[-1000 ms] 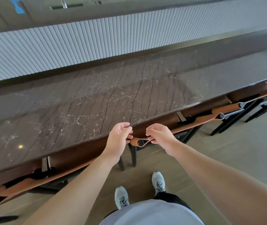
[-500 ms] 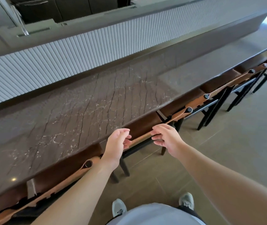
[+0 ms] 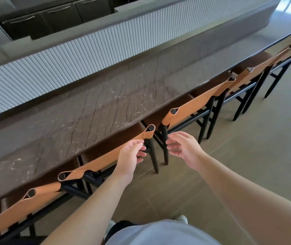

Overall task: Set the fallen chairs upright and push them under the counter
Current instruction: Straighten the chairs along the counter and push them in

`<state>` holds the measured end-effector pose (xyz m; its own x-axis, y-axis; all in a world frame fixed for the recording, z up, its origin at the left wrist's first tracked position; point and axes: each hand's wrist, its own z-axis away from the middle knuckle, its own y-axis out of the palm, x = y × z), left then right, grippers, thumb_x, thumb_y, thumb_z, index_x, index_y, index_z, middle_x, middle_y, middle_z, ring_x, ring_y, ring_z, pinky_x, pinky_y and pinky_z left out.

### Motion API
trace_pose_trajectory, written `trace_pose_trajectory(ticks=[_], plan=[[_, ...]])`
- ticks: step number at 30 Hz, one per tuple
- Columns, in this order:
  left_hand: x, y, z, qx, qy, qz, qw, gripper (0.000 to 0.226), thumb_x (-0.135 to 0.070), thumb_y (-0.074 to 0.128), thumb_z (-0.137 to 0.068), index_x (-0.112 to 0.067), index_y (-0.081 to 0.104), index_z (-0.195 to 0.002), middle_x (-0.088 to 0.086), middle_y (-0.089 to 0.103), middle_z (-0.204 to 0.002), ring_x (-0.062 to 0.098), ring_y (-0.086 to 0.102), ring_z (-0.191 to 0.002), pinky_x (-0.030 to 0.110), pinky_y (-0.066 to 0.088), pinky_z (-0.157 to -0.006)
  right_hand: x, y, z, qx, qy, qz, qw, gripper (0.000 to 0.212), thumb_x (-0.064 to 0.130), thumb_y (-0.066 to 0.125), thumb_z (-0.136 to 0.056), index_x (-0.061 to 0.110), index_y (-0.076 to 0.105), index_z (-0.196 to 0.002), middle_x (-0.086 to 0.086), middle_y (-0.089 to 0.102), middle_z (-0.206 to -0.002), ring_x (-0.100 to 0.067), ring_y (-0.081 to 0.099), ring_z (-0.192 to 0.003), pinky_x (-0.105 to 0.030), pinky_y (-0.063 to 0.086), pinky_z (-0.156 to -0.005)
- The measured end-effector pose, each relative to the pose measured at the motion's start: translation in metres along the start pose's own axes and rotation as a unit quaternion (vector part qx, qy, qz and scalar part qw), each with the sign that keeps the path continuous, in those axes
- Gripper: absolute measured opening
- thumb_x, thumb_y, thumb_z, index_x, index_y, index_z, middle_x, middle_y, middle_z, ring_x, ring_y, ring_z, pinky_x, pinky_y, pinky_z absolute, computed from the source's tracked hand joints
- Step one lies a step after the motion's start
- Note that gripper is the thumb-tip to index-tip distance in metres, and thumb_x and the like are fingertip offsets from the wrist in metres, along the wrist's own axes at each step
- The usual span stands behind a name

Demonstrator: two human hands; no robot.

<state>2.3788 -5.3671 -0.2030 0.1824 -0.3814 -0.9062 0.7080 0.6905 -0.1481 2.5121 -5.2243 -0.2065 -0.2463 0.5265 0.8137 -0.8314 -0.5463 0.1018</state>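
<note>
tan leather chairs (image 3: 190, 110) upright under the counter (image 3: 91, 110) (both hands (image 3: 132, 156) loose, holding nothing)

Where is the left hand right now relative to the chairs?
In the head view, the left hand is centre frame, open, by the tan backrest of a chair tucked under the counter, left of the right hand.

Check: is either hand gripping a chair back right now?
No: the left hand and right hand hang open, just off the tan chair back, with relaxed fingers around nothing.
</note>
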Motion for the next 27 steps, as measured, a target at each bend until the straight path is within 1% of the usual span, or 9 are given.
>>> trace_pose_trajectory(ticks=[2, 5, 9, 12, 14, 19, 21, 24, 27], plan=[[-0.004, 0.017, 0.003, 0.005, -0.005, -0.001, 1.0, 0.017, -0.024, 0.049, -0.103, -0.026, 0.066, -0.105, 0.003, 0.068, -0.102, 0.02, 0.066, -0.097, 0.029, 0.056, -0.082, 0.006, -0.021, -0.001, 0.003, 0.003, 0.003, 1.0, 0.016, 0.02, 0.062, -0.096, 0.013, 0.068, -0.109, -0.011, 0.072, -0.099, -0.024, 0.07, -0.092, -0.034, 0.06, -0.08], [-0.01, 0.035, -0.002, -0.006, -0.013, -0.003, 1.0, 0.017, -0.024, 0.05, -0.102, -0.025, 0.066, -0.106, 0.003, 0.068, -0.102, 0.02, 0.066, -0.098, 0.029, 0.056, -0.082, 0.012, -0.041, -0.008, -0.001, 0.01, 0.005, 1.0, 0.015, 0.019, 0.063, -0.096, 0.014, 0.069, -0.109, -0.011, 0.072, -0.101, -0.024, 0.071, -0.095, -0.034, 0.06, -0.081], [-0.017, 0.053, -0.018, -0.012, -0.02, 0.006, 1.0, 0.018, -0.024, 0.049, -0.103, -0.024, 0.067, -0.106, 0.003, 0.069, -0.098, 0.019, 0.067, -0.095, 0.031, 0.055, -0.083, 0.018, -0.052, -0.022, 0.0, 0.02, 0.006, 1.0, 0.014, 0.019, 0.062, -0.096, 0.014, 0.069, -0.108, -0.011, 0.072, -0.1, -0.024, 0.07, -0.095, -0.034, 0.06, -0.081], [-0.024, 0.066, -0.044, -0.008, -0.015, 0.003, 1.0, 0.018, -0.025, 0.051, -0.101, -0.024, 0.067, -0.107, 0.004, 0.069, -0.098, 0.02, 0.067, -0.094, 0.033, 0.055, -0.086, 0.025, -0.053, -0.034, 0.01, 0.02, 0.023, 0.999, 0.013, 0.019, 0.061, -0.096, 0.014, 0.069, -0.105, -0.011, 0.072, -0.099, -0.023, 0.07, -0.091, -0.032, 0.06, -0.08], [-0.03, 0.077, -0.065, 0.0, -0.011, 0.007, 1.0, 0.018, -0.027, 0.051, -0.101, -0.024, 0.067, -0.107, 0.005, 0.07, -0.098, 0.02, 0.066, -0.094, 0.033, 0.054, -0.085, 0.032, -0.056, -0.045, 0.01, 0.016, 0.04, 0.999, 0.013, 0.02, 0.061, -0.095, 0.016, 0.069, -0.103, -0.01, 0.073, -0.098, -0.022, 0.07, -0.089, -0.032, 0.06, -0.08], [-0.04, 0.111, -0.108, 0.028, -0.025, 0.029, 0.999, 0.018, -0.028, 0.05, -0.102, -0.024, 0.066, -0.108, 0.002, 0.069, -0.099, 0.018, 0.067, -0.094, 0.031, 0.054, -0.082, 0.06, -0.083, -0.074, -0.015, 0.024, 0.08, 0.996, 0.014, 0.022, 0.061, -0.096, 0.017, 0.068, -0.106, -0.009, 0.072, -0.1, -0.022, 0.07, -0.093, -0.035, 0.059, -0.085], [-0.042, 0.125, -0.123, 0.033, -0.027, 0.019, 0.999, 0.018, -0.028, 0.049, -0.103, -0.023, 0.065, -0.108, 0.002, 0.068, -0.1, 0.019, 0.066, -0.095, 0.03, 0.054, -0.082, 0.074, -0.095, -0.087, -0.022, 0.025, 0.102, 0.994, 0.013, 0.022, 0.06, -0.096, 0.017, 0.068, -0.105, -0.008, 0.072, -0.1, -0.021, 0.07, -0.093, -0.033, 0.059, -0.084], [-0.041, 0.143, -0.146, 0.041, -0.025, -0.025, 0.999, 0.016, -0.029, 0.049, -0.102, -0.024, 0.064, -0.106, 0.001, 0.066, -0.102, 0.016, 0.063, -0.096, 0.027, 0.051, -0.081, 0.093, -0.103, -0.11, -0.032, 0.012, 0.138, 0.99, 0.012, 0.02, 0.059, -0.096, 0.018, 0.069, -0.102, -0.007, 0.072, -0.1, -0.019, 0.069, -0.092, -0.029, 0.057, -0.081], [-0.042, 0.155, -0.164, 0.048, -0.017, -0.053, 0.997, 0.012, -0.028, 0.051, -0.099, -0.028, 0.063, -0.103, -0.003, 0.066, -0.102, 0.013, 0.062, -0.096, 0.024, 0.048, -0.078, 0.106, -0.097, -0.131, -0.035, -0.006, 0.171, 0.985, 0.012, 0.019, 0.058, -0.095, 0.02, 0.069, -0.099, -0.006, 0.072, -0.099, -0.019, 0.069, -0.094, -0.029, 0.058, -0.083]])
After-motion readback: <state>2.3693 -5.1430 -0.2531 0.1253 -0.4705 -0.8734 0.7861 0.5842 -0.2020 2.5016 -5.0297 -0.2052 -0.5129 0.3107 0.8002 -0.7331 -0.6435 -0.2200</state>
